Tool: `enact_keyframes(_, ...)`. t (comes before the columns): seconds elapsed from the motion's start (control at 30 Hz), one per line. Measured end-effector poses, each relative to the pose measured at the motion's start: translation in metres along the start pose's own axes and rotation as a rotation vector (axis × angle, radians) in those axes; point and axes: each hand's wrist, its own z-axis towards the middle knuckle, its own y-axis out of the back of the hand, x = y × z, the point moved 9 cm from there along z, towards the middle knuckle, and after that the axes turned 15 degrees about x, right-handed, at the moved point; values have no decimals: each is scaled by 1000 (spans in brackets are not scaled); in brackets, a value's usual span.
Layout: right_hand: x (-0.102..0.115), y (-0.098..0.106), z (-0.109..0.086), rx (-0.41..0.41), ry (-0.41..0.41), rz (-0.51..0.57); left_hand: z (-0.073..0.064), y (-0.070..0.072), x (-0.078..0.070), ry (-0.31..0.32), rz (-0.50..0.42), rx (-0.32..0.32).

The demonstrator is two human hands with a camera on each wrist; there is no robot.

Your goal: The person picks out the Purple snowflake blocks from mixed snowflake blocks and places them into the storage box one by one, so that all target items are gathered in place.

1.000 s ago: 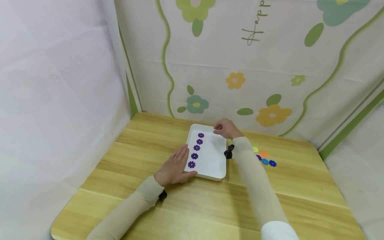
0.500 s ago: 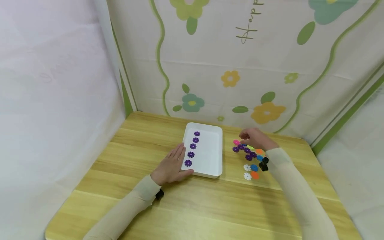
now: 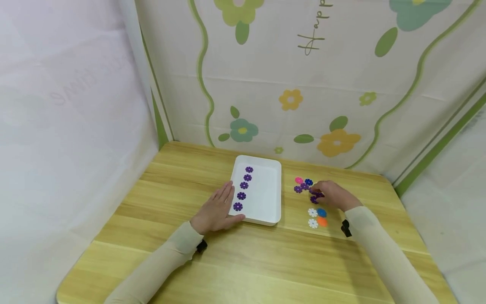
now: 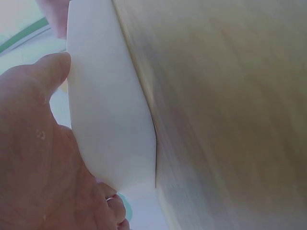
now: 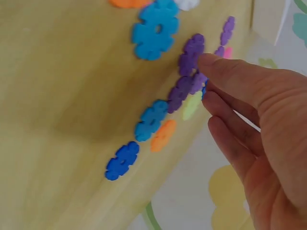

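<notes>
The straight-fingered left hand (image 3: 217, 211) rests on the tray (image 3: 263, 190); the half-open right hand (image 3: 332, 195) is at purple flowers (image 5: 192, 53) on the counter (image 3: 235, 270), its hold unclear. Crowding could drag neighbours along.

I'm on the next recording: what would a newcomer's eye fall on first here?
Probably the line of five purple flower-shaped discs down the left side of the white tray, with the left hand spread against its near left corner. Then the bright mixed cluster of flower-shaped discs on the wooden table, right of the tray, with the right hand over part of it. Behind stands a flower-printed cloth.
</notes>
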Motion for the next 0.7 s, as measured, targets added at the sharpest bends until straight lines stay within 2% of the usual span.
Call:
enact_keyframes(0.2,1,-9,-1,-1,42,-31,1,-1,1,5,12,6)
enact_keyframes(0.5,0,-5,2,3,60,-34,1,-1,-1,-9,21,-10)
enact_keyframes(0.6,2,-4,6,18,90,-35,1,-1,-1,-7,16,-8)
enact_keyframes(0.7,-1,-4,12,49,73,-7,1,-1,-2,-8,12,-12)
